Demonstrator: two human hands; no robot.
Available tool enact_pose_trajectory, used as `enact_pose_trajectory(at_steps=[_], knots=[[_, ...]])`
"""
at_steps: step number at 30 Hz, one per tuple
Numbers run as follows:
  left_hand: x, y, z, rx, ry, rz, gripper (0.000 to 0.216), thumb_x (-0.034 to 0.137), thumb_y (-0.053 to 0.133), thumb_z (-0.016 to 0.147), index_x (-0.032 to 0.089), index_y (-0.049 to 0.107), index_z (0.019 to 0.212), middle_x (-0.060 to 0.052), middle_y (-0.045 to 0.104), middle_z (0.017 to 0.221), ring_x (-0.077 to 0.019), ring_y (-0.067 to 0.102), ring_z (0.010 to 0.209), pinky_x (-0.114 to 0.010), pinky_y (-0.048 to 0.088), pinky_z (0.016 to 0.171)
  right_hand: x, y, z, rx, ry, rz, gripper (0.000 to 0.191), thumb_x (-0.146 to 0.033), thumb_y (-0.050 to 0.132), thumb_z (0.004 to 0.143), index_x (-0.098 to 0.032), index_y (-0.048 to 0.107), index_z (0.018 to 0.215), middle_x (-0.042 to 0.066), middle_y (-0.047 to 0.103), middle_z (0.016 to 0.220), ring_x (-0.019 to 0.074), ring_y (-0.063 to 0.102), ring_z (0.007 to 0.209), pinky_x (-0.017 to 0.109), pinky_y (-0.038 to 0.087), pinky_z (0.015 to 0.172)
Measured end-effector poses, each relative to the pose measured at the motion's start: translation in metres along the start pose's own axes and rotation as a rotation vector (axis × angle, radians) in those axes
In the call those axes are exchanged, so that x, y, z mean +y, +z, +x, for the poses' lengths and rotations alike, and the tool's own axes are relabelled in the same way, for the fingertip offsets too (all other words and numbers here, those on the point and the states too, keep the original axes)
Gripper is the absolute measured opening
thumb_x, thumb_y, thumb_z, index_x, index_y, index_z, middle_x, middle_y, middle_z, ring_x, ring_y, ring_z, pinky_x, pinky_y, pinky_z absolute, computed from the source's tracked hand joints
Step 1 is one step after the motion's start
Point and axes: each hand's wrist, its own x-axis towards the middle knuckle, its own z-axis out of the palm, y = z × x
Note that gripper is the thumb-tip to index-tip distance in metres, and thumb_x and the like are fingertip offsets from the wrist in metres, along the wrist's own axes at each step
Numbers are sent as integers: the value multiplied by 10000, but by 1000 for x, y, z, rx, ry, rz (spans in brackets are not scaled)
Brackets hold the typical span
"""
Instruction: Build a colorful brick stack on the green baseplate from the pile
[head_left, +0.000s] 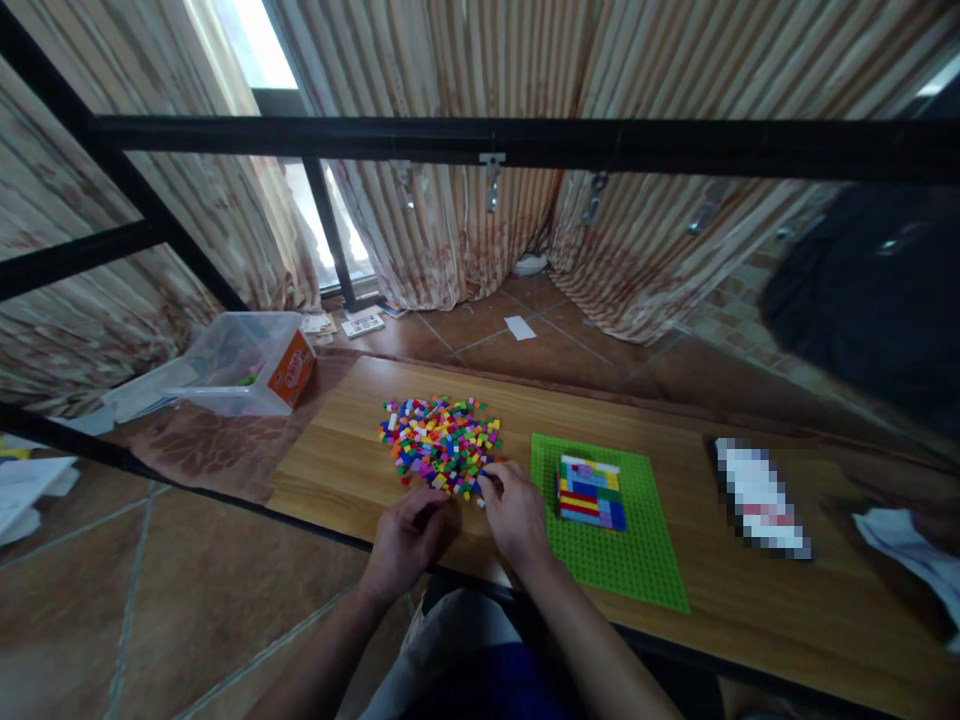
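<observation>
A heap of small toy building bricks (439, 440) in many colours lies on the wooden table (337, 440). At its near edge, my right hand (517, 510) has thumb and fingers drawn together among the bricks; what is between the fingertips is too small to make out. My left hand (405, 540) is just left of it, its fingers curled inward and touching the front of the heap or very near it. Whether it holds a brick is hidden. To the right lies a green baseplate (622, 570) carrying a low, multicoloured block of joined bricks (591, 493).
A clear plastic box (240, 350) with an orange label stands at the left, beyond the table. A pixelated object (761, 500) and a white paper or cloth (911, 545) lie to the right. A black metal bar (450, 135) crosses in front of the curtains (480, 230).
</observation>
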Motion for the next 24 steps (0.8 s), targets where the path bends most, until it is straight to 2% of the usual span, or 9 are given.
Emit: enact_pose_trajectory(at_steps=[8,11,15,21,24], knots=[[3,0,1,23,7,6,134,194,571,844,206,670,933,-38,703,863,-181,673,829,-302,539,768,11,-16,-12,54,41,117,220,-249,461,903,-210,652,1003,64,699,960,186,645,877,312,487,788],[3,0,-1,44,6,-6,147,201,570,848,208,674,951,-39,705,867,-184,677,840,-309,544,781,13,-15,-12,23,7,68,226,-234,458,895,-208,661,991,67,697,963,189,643,878,316,487,793],[3,1,-7,117,0,-58,132,211,563,855,205,674,925,-46,713,899,-195,679,893,-344,533,873,12,-12,-10,-5,-29,6,239,-213,441,896,-203,661,989,66,688,951,195,633,890,320,479,804],[1,2,-12,164,-23,-122,158,186,518,835,201,661,899,-42,681,842,-186,661,835,-313,533,790,5,-11,-8,-6,-89,-12,264,-202,436,906,-210,659,1048,70,668,989,199,611,933,331,474,835],[2,1,-13,150,-33,-128,164,170,484,826,198,643,854,-41,666,821,-180,648,819,-328,523,829,-3,-5,-7,-30,-165,-32,250,-236,463,914,-228,674,1046,68,653,1012,209,591,968,345,466,863]])
